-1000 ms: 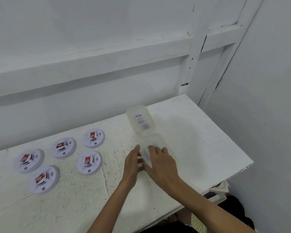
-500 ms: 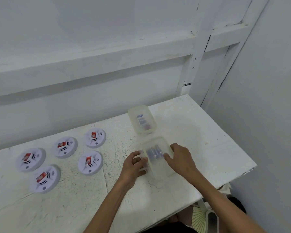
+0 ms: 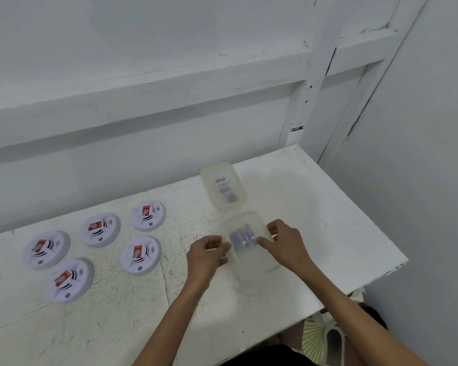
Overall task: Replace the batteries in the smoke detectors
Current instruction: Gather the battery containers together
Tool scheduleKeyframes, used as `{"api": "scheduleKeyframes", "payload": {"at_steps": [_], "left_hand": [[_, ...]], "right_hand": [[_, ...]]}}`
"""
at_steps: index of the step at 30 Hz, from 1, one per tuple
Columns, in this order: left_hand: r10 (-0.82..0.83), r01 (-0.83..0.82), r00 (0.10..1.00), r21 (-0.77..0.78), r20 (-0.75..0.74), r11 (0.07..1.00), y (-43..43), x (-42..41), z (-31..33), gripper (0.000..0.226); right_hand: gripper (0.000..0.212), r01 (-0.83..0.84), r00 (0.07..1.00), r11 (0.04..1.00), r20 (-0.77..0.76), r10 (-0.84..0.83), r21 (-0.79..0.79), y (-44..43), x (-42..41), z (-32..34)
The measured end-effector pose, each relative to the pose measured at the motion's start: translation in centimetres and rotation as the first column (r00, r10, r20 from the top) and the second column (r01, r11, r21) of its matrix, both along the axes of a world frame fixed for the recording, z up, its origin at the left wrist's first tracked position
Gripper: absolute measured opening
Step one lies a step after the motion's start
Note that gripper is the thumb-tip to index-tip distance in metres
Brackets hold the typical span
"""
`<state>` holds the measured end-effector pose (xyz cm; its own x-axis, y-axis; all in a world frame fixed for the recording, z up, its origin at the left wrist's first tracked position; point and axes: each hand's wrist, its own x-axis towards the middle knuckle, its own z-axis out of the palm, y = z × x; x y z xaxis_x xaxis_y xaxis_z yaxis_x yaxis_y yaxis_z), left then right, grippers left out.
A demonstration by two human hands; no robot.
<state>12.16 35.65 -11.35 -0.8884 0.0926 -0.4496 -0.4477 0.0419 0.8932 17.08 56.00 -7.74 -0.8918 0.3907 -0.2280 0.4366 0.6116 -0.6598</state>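
Fingers (image 3: pixel 217 240) of my left hand (image 3: pixel 204 256) and right hand (image 3: pixel 286 245) grip the clear box (image 3: pixel 251 262) on the scuffed white table (image 3: pixel 315 207), white walls (image 3: pixel 143 48) behind.

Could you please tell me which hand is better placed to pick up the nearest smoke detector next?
Left, probably. The left hand grips the battery box on its detector-facing side, and the nearest smoke detector lies just beyond it; the right hand holds the box's opposite side.
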Motion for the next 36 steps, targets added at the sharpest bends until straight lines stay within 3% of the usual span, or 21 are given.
{"api": "scheduleKeyframes", "payload": {"at_steps": [4, 11, 16, 19, 25, 31, 33, 36], "left_hand": [[-0.031, 0.029, 0.999, -0.087, -0.031, 0.996, 0.3, -0.3, 0.3, 0.033], [-0.13, 0.132, 0.988, -0.021, 0.084, 0.991, -0.3, -0.6, -0.1, 0.031], [-0.255, 0.263, 0.963, -0.094, 0.086, 0.96, -0.3, -2.1, 0.6, 0.043], [-0.257, 0.255, 0.955, 0.037, 0.148, 0.966, -0.2, -3.0, 1.4, 0.041], [-0.229, 0.207, 0.951, 0.123, 0.21, 0.971, -0.5, -3.1, 1.3, 0.036], [-0.229, 0.216, 0.947, 0.083, 0.226, 0.973, -0.3, -3.3, 1.8, 0.039], [-0.185, 0.191, 0.968, -0.021, 0.17, 0.981, -0.5, -3.1, 1.6, 0.044], [-0.206, 0.185, 0.978, -0.373, -0.017, 0.909, -0.5, -2.9, 1.7, 0.041]], "right_hand": [[0.045, 0.01, 1.0, 0.998, -0.004, -0.01, -0.055, 0.1, 0.2, 0.1], [0.046, -0.026, 0.998, 0.996, 0.057, 0.031, -0.091, 1.0, 0.4, 0.4], [0.044, -0.044, 0.984, 0.985, 0.166, 0.072, -0.166, 1.6, -0.7, 1.1], [0.033, 0.028, 0.989, 0.971, 0.148, 0.007, -0.236, 1.8, -1.1, 0.6], [0.031, 0.16, 0.966, 0.827, 0.259, -0.017, -0.539, 2.4, -1.7, 0.4], [0.036, 0.192, 0.955, 0.772, 0.297, -0.005, -0.606, 3.2, -1.9, 0.3], [0.039, 0.204, 0.958, 0.79, 0.283, -0.041, -0.577, 3.0, -1.7, 0.2], [0.035, 0.105, 0.986, 0.951, 0.152, -0.062, -0.292, 2.8, -1.4, -0.4]]}}
